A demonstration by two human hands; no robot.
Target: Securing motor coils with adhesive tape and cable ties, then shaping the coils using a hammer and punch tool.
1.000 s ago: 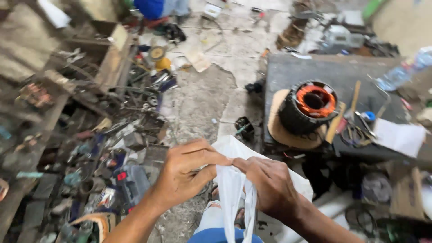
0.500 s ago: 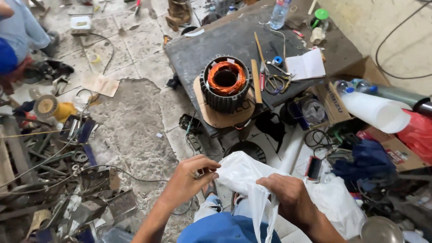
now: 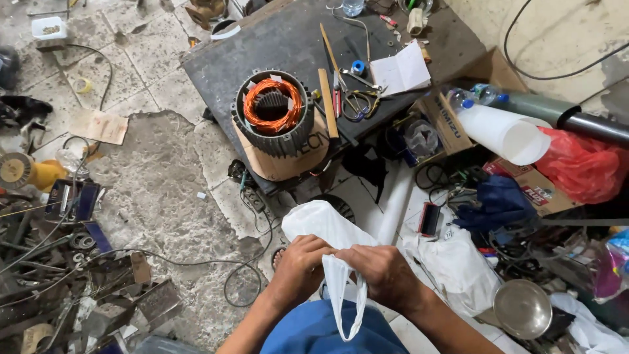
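Below the board's [image 3: 216, 72] near edge, left hand [image 3: 300, 265] and right hand [image 3: 383, 275] are clamping a white bag [image 3: 327, 229], clutter crowding both sides.

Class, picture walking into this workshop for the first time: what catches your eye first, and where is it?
First, the motor stator with bright orange copper windings, standing on cardboard on the dark low table. Next, the white plastic bag gripped by the left hand and right hand at bottom centre. A red bag glows at right.
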